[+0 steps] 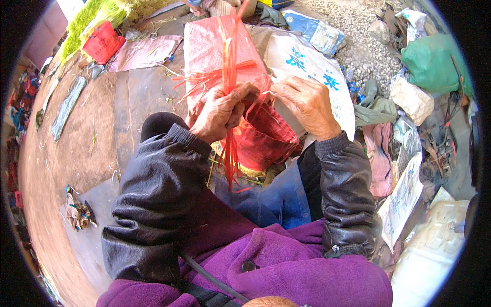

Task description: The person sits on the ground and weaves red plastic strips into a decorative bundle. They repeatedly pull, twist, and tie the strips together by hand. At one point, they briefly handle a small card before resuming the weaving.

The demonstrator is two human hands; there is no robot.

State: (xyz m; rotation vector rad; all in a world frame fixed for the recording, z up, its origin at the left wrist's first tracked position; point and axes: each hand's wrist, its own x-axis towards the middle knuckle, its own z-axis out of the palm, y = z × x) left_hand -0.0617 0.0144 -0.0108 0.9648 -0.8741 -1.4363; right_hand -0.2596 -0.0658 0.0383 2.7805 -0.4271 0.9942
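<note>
My left hand is closed around a bundle of red plastic strips, whose frayed ends hang below the fist. To its right, my right hand pinches a thin strip between thumb and forefinger, close to the left fingertips. Just under both hands stands a red woven bag with its mouth open; something yellow shows at its base. Behind the hands lies a pale red folded woven sheet or sack, with more loose red strips across it. A blue cloth hangs between my knees.
A white woven sack with blue print lies at the right. Beyond it are gravel and a green sack. A red container sits by yellow-green strands at the upper left. Scraps lie on the brown board.
</note>
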